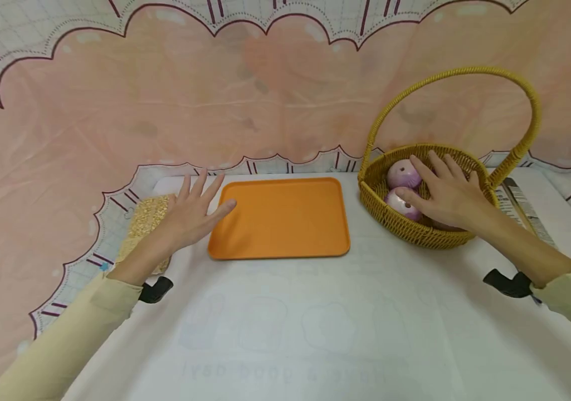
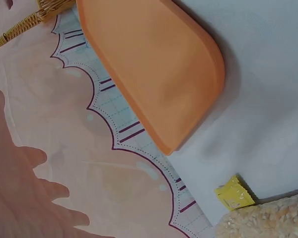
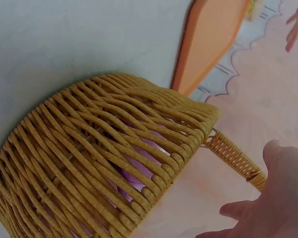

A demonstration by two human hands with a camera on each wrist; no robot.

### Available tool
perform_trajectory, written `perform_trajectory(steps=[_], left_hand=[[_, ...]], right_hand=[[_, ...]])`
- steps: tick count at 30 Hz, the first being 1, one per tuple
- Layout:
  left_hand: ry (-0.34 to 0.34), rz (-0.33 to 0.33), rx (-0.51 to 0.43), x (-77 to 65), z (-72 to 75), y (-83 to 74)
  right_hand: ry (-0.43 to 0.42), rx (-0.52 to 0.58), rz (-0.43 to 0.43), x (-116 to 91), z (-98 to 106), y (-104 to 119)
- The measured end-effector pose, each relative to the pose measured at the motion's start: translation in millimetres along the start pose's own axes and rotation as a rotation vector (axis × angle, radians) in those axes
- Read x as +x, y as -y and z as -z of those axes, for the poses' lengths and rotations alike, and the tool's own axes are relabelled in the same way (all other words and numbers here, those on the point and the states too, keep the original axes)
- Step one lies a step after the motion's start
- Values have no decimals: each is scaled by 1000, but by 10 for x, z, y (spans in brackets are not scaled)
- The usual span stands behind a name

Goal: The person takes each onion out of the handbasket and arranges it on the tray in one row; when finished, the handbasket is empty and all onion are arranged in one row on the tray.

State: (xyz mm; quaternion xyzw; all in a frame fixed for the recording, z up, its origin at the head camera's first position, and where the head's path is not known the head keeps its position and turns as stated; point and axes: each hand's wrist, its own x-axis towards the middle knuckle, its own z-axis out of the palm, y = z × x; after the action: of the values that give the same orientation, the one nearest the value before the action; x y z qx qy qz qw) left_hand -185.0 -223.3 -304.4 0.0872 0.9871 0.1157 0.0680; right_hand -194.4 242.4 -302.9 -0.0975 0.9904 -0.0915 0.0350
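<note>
An orange tray lies flat on the white table. My left hand hovers by the tray's left edge with its fingers spread, holding nothing. To the right stands a yellow wicker basket with a tall arched handle. Two round pinkish-purple things, the upper one and the lower one, sit inside it. Over the basket's opening my right hand is held with fingers spread and nothing in its grasp. It hides part of the basket's contents.
Left of the tray, partly behind the left forearm, lies a clear bag of pale grains. A small yellow packet is beside that bag in the left wrist view. Right of the basket is a printed strip-like item. A patterned pink cloth hangs behind.
</note>
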Motion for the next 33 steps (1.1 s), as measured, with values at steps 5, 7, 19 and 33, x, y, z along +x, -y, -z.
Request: perform_trajectory(steps=[5,7,19,33], left_hand=[[3,-37,-43,7,11,18],[2,-66,-73,14,20,25],[-5,-130,-182,14,4,94],[-4,-155,-326,-6,-15,169]], right_hand=[[8,8,6,0,8,-7],[-1,11,12,1,11,-14],[28,30,29,62,36,-133],[44,115,72,123,57,-247]])
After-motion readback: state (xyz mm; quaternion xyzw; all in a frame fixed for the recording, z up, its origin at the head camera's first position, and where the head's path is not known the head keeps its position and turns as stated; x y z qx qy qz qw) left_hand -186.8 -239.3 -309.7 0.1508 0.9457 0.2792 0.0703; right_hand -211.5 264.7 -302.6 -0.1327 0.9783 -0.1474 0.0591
